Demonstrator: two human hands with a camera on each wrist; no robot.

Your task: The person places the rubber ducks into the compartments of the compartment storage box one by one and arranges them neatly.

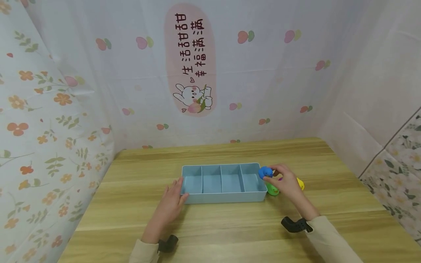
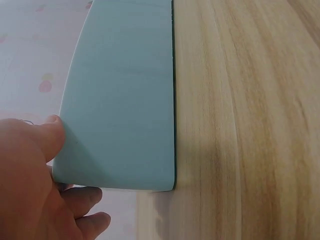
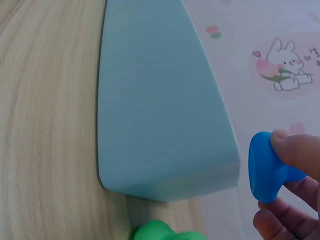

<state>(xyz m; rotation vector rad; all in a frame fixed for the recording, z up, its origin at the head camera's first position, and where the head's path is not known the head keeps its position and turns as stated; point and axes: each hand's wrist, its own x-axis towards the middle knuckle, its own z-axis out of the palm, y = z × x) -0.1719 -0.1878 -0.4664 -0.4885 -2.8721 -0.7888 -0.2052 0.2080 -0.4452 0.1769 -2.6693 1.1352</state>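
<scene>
A light blue box (image 1: 223, 197) with a row of open compartments sits on the table. My left hand (image 1: 171, 200) grips its left front corner, thumb on the front wall and fingers around the left end. My right hand (image 1: 285, 181) pinches a blue toy duck (image 1: 265, 172) between thumb and fingers, raised beside the box's right end. In the right wrist view the blue duck (image 3: 265, 167) is tilted sideways close to the box corner. Below it a green toy duck (image 1: 272, 189) stands by the box. A yellow toy (image 1: 300, 183) is partly hidden behind my right hand.
A bit of a purple toy (image 1: 280, 179) shows behind my right fingers. The wooden table (image 1: 223, 233) meets a patterned cloth (image 1: 263, 91) at the back, with more cloth at both sides. Each wrist wears a black mount (image 1: 296, 224).
</scene>
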